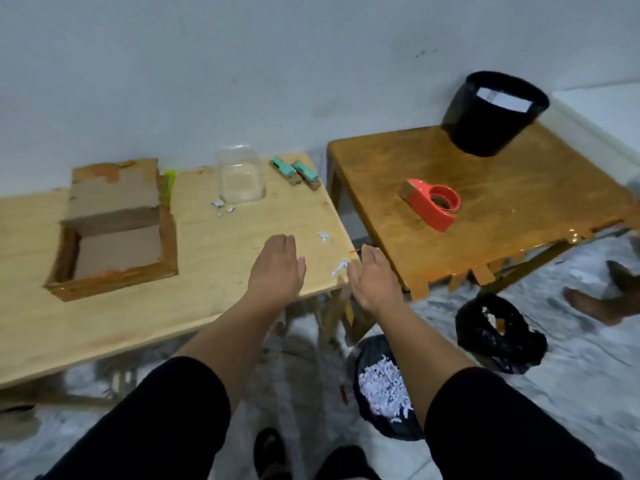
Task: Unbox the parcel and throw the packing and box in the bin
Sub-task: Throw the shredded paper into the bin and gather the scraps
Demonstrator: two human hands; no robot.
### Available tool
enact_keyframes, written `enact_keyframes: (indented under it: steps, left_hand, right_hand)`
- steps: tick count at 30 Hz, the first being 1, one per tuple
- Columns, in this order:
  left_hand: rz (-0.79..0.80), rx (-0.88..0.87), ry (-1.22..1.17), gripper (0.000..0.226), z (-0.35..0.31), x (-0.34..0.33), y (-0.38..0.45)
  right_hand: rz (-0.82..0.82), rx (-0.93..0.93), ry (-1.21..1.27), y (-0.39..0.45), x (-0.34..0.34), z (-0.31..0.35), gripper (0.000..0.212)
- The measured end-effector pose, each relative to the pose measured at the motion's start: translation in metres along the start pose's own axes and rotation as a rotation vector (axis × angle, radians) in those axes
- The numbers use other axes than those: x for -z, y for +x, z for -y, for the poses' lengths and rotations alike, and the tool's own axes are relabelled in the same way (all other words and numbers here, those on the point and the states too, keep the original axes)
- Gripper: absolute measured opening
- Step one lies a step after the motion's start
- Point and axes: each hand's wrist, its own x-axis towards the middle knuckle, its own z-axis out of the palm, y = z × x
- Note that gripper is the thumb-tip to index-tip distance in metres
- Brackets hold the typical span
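Head view — open box point(114, 233) empty; bin bag point(384, 386) holds shreds point(384, 389).

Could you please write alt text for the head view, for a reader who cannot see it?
Two open hands, left and right, reach over a pale table's corner, holding nothing. An opened box lies on it; a tape dispenser and black bin sit on the darker table.

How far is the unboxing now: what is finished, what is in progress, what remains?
Done: the cardboard box lies open and looks empty; shredded paper sits in the black bag on the floor.
In hand: nothing; left hand and right hand hover open near paper scraps at the table edge.
Left: scraps and box.
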Motion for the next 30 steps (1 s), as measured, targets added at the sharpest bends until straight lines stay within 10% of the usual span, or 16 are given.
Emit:
enact_keyframes:
  steps: [5,16,30]
  left_hand:
    - [0.298,0.285,-0.134,0.043,0.071,-0.061,-0.031]
    - [0.082,0.559,-0.231,0.073,0.114,-0.117,-0.010]
    - [-0.032,0.595,-0.395,0.083,0.172,-0.124,0.118]
  right_hand:
    - [0.025,-0.011,-0.029,0.012,-0.056,0.014,0.066]
    - [-0.041,-0.079,-0.081,0.092,-0.111,0.004,0.081]
    - [0.040,0.385,0.009,0.206,-0.141,0.067,0.074]
